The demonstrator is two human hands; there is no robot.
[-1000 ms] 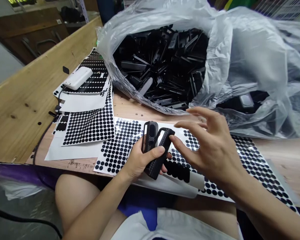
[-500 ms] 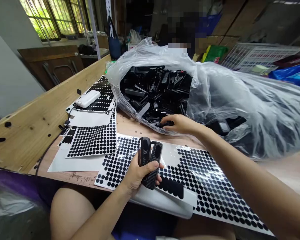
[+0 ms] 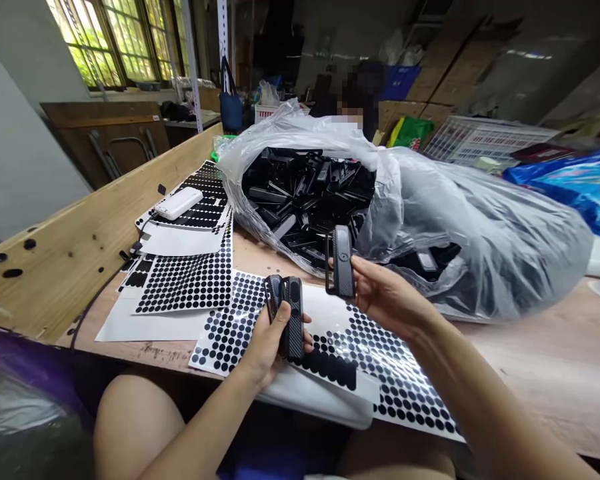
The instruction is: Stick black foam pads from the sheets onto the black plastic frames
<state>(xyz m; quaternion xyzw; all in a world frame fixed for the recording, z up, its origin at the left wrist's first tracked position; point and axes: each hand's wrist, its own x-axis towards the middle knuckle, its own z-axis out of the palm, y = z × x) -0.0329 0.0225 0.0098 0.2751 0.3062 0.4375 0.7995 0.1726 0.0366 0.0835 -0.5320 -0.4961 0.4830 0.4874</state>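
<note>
My left hand [image 3: 270, 340] is closed around two black plastic parts [image 3: 293, 317] with a carbon-fibre pattern, held side by side above the sticker sheets. Between thumb and fingers, my right hand [image 3: 380, 287] grips another black plastic part [image 3: 343, 260], upright and slightly higher, with an open frame along its left side. Behind it a clear plastic bag [image 3: 400, 193] lies open, full of similar black parts [image 3: 300, 193]. Under both hands spreads a white sheet of round black stickers [image 3: 240, 303], its front edge curled over the table edge.
More sticker sheets [image 3: 190, 280] are stacked at the left, with a white box-shaped device [image 3: 179, 203] and a dark cable on them. A wooden board [image 3: 80, 233] edges the table's left side. Beyond the bag is another person [image 3: 360, 100]. A blue package [image 3: 575, 187] lies at the right.
My right hand has come out of the bag's opening, moving toward me with a black plastic part in its grip. My left hand still holds its two parts, now turned slightly.
</note>
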